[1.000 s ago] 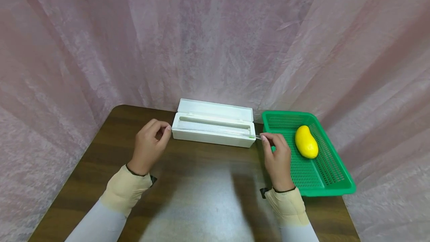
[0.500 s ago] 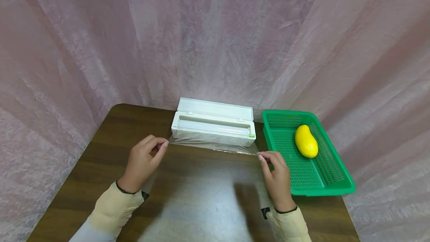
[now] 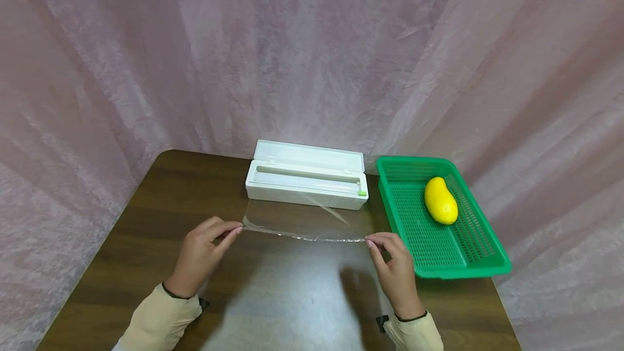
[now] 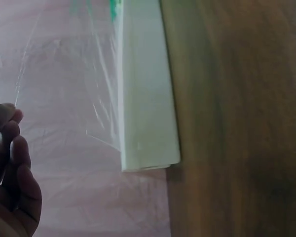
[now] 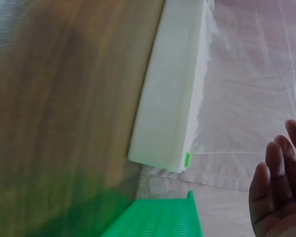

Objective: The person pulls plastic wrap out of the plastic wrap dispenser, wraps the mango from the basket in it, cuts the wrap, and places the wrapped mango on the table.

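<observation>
A clear sheet of plastic wrap (image 3: 302, 226) stretches from the white wrap dispenser box (image 3: 307, 197), whose lid (image 3: 309, 155) stands open at the back. My left hand (image 3: 202, 253) pinches the sheet's front left corner between thumb and forefinger. At the front right corner, my right hand (image 3: 396, 270) pinches it the same way. The front edge between the hands is bunched and shiny. In the left wrist view the wrap (image 4: 101, 89) runs taut from the box (image 4: 145, 89) toward the fingertips (image 4: 12, 111). A small green piece (image 5: 188, 159) shows at the box's right end.
A green plastic basket (image 3: 492, 232) sits right of the box, with a yellow mango (image 3: 441, 201) inside. The brown wooden table (image 3: 292, 307) carries everything. A pink curtain (image 3: 312, 58) hangs behind it.
Both hands have moved back toward the body from the box, drawing the wrap out into a longer sheet. The box and basket have kept their places on the table.
</observation>
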The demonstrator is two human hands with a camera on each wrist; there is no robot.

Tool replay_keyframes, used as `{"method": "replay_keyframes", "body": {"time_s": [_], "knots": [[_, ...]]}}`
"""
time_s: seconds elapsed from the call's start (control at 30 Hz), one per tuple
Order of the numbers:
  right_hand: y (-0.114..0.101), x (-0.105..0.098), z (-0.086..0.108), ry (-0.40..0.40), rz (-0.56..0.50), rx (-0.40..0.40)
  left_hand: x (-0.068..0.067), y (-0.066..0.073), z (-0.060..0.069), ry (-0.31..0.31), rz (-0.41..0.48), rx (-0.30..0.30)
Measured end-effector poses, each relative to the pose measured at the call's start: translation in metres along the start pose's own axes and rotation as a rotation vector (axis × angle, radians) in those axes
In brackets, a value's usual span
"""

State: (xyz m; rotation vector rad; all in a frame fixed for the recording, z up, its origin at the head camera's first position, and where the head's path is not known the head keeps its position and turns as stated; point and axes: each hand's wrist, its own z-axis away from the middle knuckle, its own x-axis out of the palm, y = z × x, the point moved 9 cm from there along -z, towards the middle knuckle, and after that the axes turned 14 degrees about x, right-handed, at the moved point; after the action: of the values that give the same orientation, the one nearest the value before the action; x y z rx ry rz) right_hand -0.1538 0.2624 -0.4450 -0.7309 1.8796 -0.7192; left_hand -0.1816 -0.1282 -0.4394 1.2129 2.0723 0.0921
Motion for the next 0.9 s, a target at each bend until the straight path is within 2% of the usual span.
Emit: {"method": "replay_keyframes", "body": {"time_s": [0.13, 0.27, 0.43, 0.6, 0.73, 0.9], "knots": [[0.009, 0.007, 0.005, -0.021, 0.014, 0.013, 0.007, 0.001, 0.005, -0.043, 0.002, 0.005], [0.016, 0.015, 0.008, -0.029, 0.053, 0.018, 0.013, -0.002, 0.012, -0.071, -0.009, -0.019], [0.018, 0.020, 0.011, -0.011, 0.075, -0.005, 0.021, -0.010, 0.020, -0.089, 0.004, -0.056], [0.023, 0.025, 0.015, -0.042, 0.096, -0.018, 0.031, -0.017, 0.025, -0.118, 0.016, -0.072], [0.030, 0.034, 0.019, -0.102, 0.110, -0.013, 0.038, -0.025, 0.032, -0.173, 0.013, -0.116], [0.039, 0.048, 0.023, -0.179, 0.141, 0.014, 0.048, -0.033, 0.039, -0.276, 0.008, -0.168]]}}
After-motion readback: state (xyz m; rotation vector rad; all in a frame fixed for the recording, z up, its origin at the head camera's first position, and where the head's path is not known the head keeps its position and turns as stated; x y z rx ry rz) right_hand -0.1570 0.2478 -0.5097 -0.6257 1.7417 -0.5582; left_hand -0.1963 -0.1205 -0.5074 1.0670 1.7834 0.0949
